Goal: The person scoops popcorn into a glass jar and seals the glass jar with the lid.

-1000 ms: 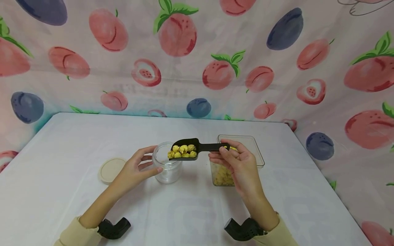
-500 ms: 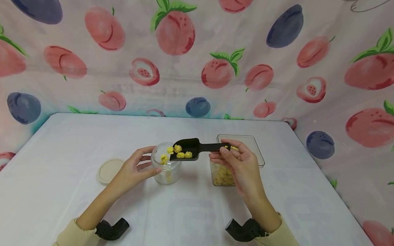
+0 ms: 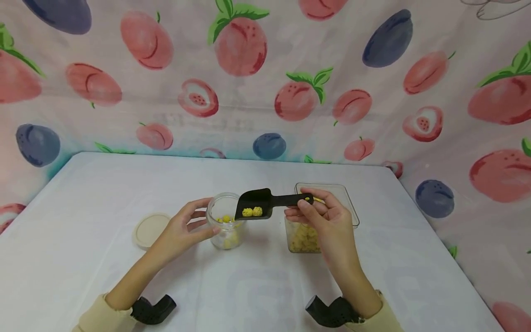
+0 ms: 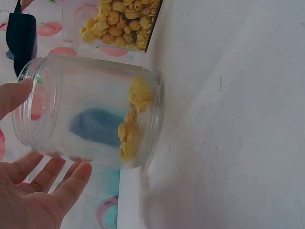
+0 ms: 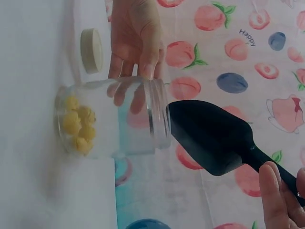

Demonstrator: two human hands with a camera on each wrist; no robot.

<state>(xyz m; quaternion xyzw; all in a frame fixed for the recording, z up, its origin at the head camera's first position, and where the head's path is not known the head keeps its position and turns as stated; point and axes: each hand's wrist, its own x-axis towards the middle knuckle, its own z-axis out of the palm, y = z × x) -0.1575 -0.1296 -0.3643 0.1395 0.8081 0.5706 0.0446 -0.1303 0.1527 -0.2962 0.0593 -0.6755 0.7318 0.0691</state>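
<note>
White cloth covers the tabletop [image 3: 103,193] from edge to edge, smooth apart from a few faint creases. A fabric backdrop printed with pink peaches and blue plums [image 3: 265,78] hangs behind it and wraps round both sides, closing the space in.

Near the middle stands a small clear glass jar [image 3: 225,220] with a handful of yellow puffed snack pieces [image 4: 131,126] lying on its bottom. The left hand [image 3: 182,230] steadies it: thumb and fingers lie lightly curved against the glass wall, a loose grip rather than a clamp.

The right hand [image 3: 327,216] pinches the handle of a black plastic scoop [image 3: 265,204] between thumb and fingertips. The scoop tilts down toward the jar, its front lip just over the rim, and two yellow pieces rest at that lip.

Just under and behind the right hand sits a clear square plastic container [image 3: 319,221] partly filled with the same yellow snack. To the left of the jar, near the left hand but apart from it, a round cream-coloured lid [image 3: 150,229] lies flat on the cloth.
</note>
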